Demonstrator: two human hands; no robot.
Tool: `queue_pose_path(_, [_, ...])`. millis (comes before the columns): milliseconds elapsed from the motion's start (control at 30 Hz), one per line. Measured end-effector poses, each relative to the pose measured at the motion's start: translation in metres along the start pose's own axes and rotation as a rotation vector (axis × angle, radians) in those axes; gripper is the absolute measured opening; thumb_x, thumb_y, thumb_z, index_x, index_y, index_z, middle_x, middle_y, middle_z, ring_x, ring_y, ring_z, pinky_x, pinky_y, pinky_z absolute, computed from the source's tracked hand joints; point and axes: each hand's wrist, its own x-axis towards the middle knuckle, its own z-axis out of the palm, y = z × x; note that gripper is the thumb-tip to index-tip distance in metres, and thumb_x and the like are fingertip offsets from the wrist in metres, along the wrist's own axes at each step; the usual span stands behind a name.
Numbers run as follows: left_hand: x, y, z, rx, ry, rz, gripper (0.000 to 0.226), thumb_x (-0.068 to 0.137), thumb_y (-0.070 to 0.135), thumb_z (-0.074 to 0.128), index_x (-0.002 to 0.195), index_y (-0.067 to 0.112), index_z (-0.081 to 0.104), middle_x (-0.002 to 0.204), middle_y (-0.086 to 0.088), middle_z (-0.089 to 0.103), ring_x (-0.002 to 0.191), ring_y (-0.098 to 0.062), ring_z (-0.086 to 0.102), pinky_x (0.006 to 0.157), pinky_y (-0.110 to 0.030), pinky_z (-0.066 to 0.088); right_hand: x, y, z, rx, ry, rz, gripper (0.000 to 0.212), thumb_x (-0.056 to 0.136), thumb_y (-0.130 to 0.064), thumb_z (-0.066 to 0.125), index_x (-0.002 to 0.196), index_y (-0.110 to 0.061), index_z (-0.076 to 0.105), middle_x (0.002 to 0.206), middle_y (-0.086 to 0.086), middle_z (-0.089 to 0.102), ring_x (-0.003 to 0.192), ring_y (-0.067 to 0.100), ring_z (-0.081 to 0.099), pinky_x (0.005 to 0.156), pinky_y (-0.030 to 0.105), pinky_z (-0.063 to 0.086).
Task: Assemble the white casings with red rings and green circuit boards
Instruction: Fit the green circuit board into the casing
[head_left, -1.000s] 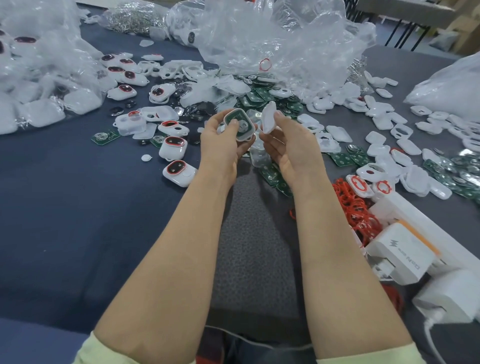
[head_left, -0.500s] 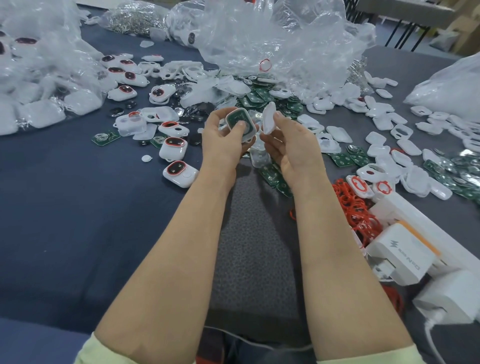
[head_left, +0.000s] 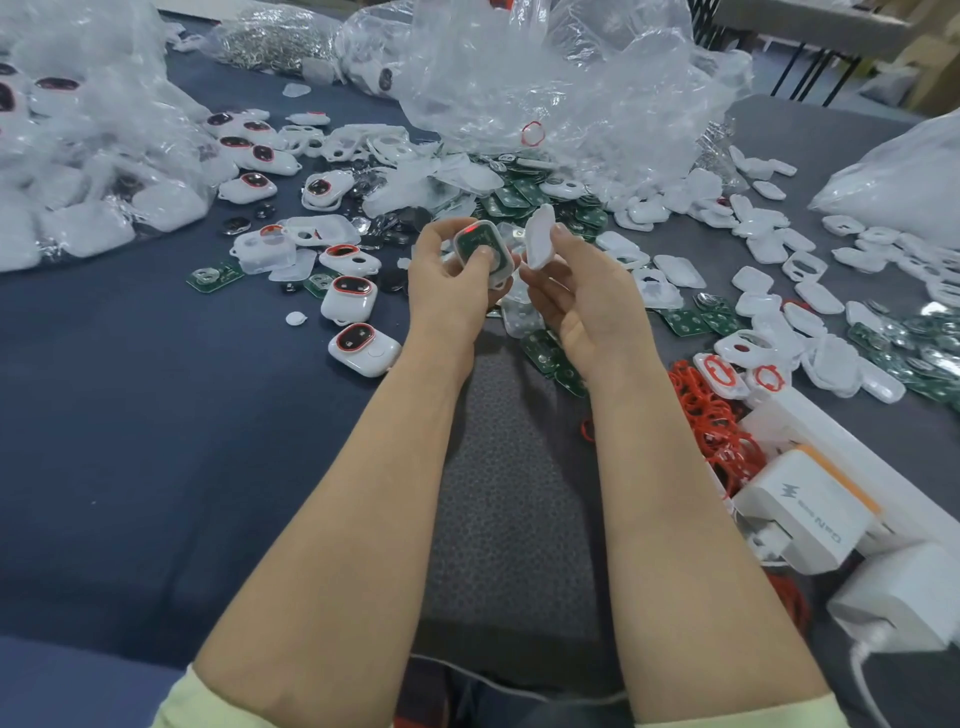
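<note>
Dark blue cloth covered the surface (head_left: 156, 441), and a grey mat (head_left: 511, 493) lay under the forearms. Above the mat's far end the left hand (head_left: 449, 283) gripped a white casing (head_left: 506, 270), its open side turned up towards the camera. A green board (head_left: 470, 244) sat inside it, with the thumb resting on the board and a red glint at the casing's top edge. Just to its right, not touching, the right hand (head_left: 587, 299) pinched a white cover (head_left: 537, 236) on edge between thumb and fingertips. Loose boards (head_left: 550, 358) lay on the surface under the hands. To the left sat closed units (head_left: 363, 351) with red-rimmed windows. To the right lay a heap of red rings (head_left: 711, 421), scattered white shells (head_left: 769, 291) and a white charger (head_left: 802, 512). Clear plastic bags (head_left: 571, 78) were piled along the far side.
</note>
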Motion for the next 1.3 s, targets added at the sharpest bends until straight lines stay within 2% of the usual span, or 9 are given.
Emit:
queue_pose_path(100, [0.000, 0.001, -0.001, -0.008, 0.024, 0.011, 0.026, 0.094, -0.008, 0.045, 0.097, 0.018, 0.047, 0.099, -0.017, 0.063, 0.078, -0.022, 0.068, 0.063, -0.025, 0.053, 0.000, 0.001, 0.002, -0.052, 0.027, -0.056, 0.011, 0.091, -0.022, 0.062, 0.083, -0.015, 0.061, 0.069, -0.004, 0.064, 0.073, 0.015, 0.065, 0.060, 0.019, 0.049])
queue_pose_path(333, [0.002, 0.002, -0.001, -0.038, 0.064, -0.018, 0.024, 0.095, -0.004, 0.047, 0.099, 0.019, 0.048, 0.097, -0.006, 0.061, 0.081, -0.017, 0.064, 0.068, -0.026, 0.053, -0.006, 0.008, 0.011, -0.362, 0.060, -0.360, 0.006, 0.087, -0.024, 0.068, 0.085, -0.022, 0.063, 0.083, -0.002, 0.068, 0.081, 0.013, 0.066, 0.079, 0.028, 0.055])
queue_pose_path(567, [0.003, 0.003, 0.002, -0.114, 0.093, -0.072, 0.008, 0.102, 0.015, 0.044, 0.097, 0.018, 0.049, 0.098, -0.007, 0.058, 0.084, -0.020, 0.061, 0.065, -0.024, 0.053, -0.009, -0.006, 0.004, 0.337, -0.101, 0.021, 0.017, 0.095, -0.024, 0.056, 0.090, -0.008, 0.062, 0.080, 0.009, 0.071, 0.072, 0.015, 0.069, 0.071, 0.024, 0.056])
queue_pose_path(767, [0.006, 0.003, 0.002, -0.184, 0.126, -0.145, 0.028, 0.104, 0.034, 0.032, 0.096, 0.016, 0.053, 0.097, -0.011, 0.061, 0.081, -0.020, 0.061, 0.069, -0.029, 0.054, -0.009, -0.008, -0.001, 0.476, -0.200, 0.161, 0.027, 0.096, -0.031, 0.053, 0.095, -0.006, 0.064, 0.085, 0.012, 0.072, 0.075, 0.017, 0.069, 0.073, 0.025, 0.057])
queue_pose_path(867, [0.007, 0.005, 0.002, -0.228, 0.124, -0.180, 0.036, 0.105, 0.039, 0.028, 0.095, 0.016, 0.053, 0.099, -0.014, 0.061, 0.075, -0.020, 0.063, 0.067, -0.029, 0.054, -0.006, -0.004, 0.002, 0.346, -0.125, 0.091, 0.021, 0.095, -0.027, 0.056, 0.094, -0.007, 0.062, 0.085, 0.010, 0.069, 0.073, 0.015, 0.069, 0.073, 0.024, 0.056])
queue_pose_path(1000, [0.007, 0.006, 0.002, -0.242, 0.113, -0.204, 0.042, 0.104, 0.042, 0.024, 0.090, 0.017, 0.054, 0.090, -0.012, 0.063, 0.071, -0.020, 0.063, 0.068, -0.030, 0.054, -0.006, 0.006, 0.012, -0.324, 0.088, -0.359, 0.015, 0.087, -0.023, 0.069, 0.095, -0.012, 0.063, 0.088, 0.000, 0.067, 0.081, 0.013, 0.067, 0.079, 0.025, 0.054])
queue_pose_path(1067, [0.007, 0.005, 0.002, -0.242, 0.119, -0.207, 0.043, 0.104, 0.043, 0.025, 0.089, 0.017, 0.055, 0.087, -0.010, 0.062, 0.070, -0.019, 0.062, 0.067, -0.029, 0.055, -0.011, 0.011, 0.017, -0.528, 0.097, -0.522, 0.017, 0.084, -0.022, 0.072, 0.095, -0.012, 0.063, 0.089, -0.004, 0.067, 0.084, 0.013, 0.066, 0.080, 0.026, 0.054])
queue_pose_path(1233, [0.008, 0.006, 0.002, -0.245, 0.121, -0.220, 0.044, 0.104, 0.043, 0.026, 0.087, 0.016, 0.057, 0.082, -0.008, 0.063, 0.069, -0.018, 0.062, 0.066, -0.029, 0.055, -0.011, 0.012, 0.018, -0.488, 0.070, -0.516, 0.014, 0.085, -0.020, 0.071, 0.096, -0.016, 0.062, 0.087, -0.008, 0.066, 0.079, 0.000, 0.064, 0.074, 0.015, 0.051])
queue_pose_path(1300, [0.008, 0.006, 0.002, -0.244, 0.125, -0.220, 0.043, 0.104, 0.043, 0.026, 0.088, 0.016, 0.057, 0.083, -0.009, 0.063, 0.070, -0.019, 0.062, 0.067, -0.030, 0.055, -0.010, 0.012, 0.017, -0.491, 0.065, -0.504, 0.019, 0.085, -0.019, 0.071, 0.101, -0.013, 0.062, 0.091, -0.003, 0.068, 0.081, 0.003, 0.065, 0.076, 0.019, 0.053])
